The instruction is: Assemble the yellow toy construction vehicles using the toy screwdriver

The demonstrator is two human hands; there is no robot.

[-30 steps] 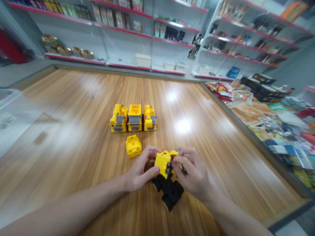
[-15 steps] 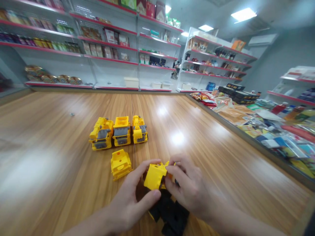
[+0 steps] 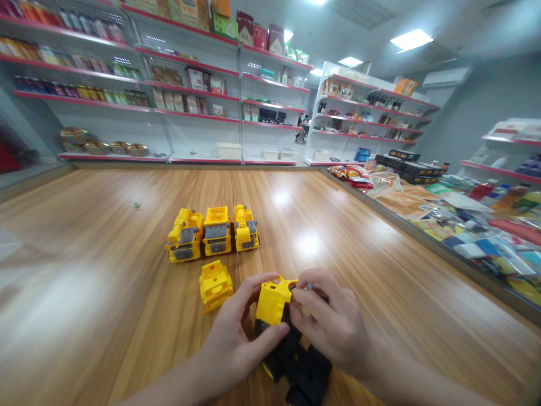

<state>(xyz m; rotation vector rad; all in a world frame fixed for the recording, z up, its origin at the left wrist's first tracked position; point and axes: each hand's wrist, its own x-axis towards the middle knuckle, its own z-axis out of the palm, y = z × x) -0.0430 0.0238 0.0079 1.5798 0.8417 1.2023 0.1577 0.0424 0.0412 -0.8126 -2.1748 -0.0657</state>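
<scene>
Between thumb and fingers, my left hand (image 3: 243,330) grips a yellow toy truck part (image 3: 271,301) from its left side. My right hand (image 3: 333,316) is closed at the part's right edge, its fingertips pinched around a small grey piece (image 3: 309,286) that shows only in part. Below the yellow part lie black toy pieces (image 3: 302,366), partly covered by my hands. A separate yellow truck body (image 3: 215,285) rests on the table, left of my left hand.
Three assembled yellow toy trucks stand in a row: one at left (image 3: 185,235), a dump truck (image 3: 217,231), one at right (image 3: 245,228). A tiny object (image 3: 136,205) lies far left on the wooden table (image 3: 359,242). Packaged goods (image 3: 422,203) fill the right side.
The view has shifted slightly, so the trucks appear a little lower and farther right. The yellow part is turned slightly in my hands, and a grey piece now shows at my right fingertips.
</scene>
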